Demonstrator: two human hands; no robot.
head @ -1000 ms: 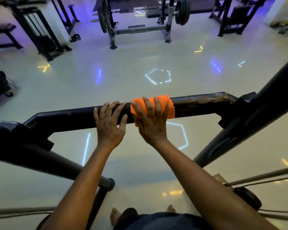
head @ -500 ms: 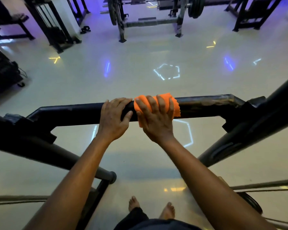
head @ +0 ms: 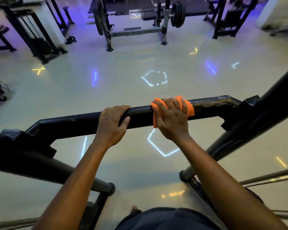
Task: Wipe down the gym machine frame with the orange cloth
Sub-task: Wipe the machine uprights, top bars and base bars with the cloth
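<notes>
Orange cloth sits bunched over the top of the black crossbar of the machine frame, right of the bar's middle, draped a little down the near side; right hand lies on top of it, fingers curled over the far edge of the bar and clamping the cloth to the metal; held this way, I judge, so the palm's weight keeps the fabric pressed on while it slides along. Left hand grips the bare bar just left of the cloth, fingers wrapped over the top, thumb on the near face, holding nothing else; likely a brace to steady the body while the other arm works. A scuffed, paler stretch of bar lies just right of the cloth, toward the bracket where the crossbar meets the angled upright; that stretch looks next in line.

Against the frame half a second back: the two hands were nearly touching, now there is a clear gap of bare bar between them; the cloth has shifted rightward toward the bracket and is more crumpled; left hand holds much the same spot. Glossy floor below carries light reflections; a rack with weight plates stands well beyond.
</notes>
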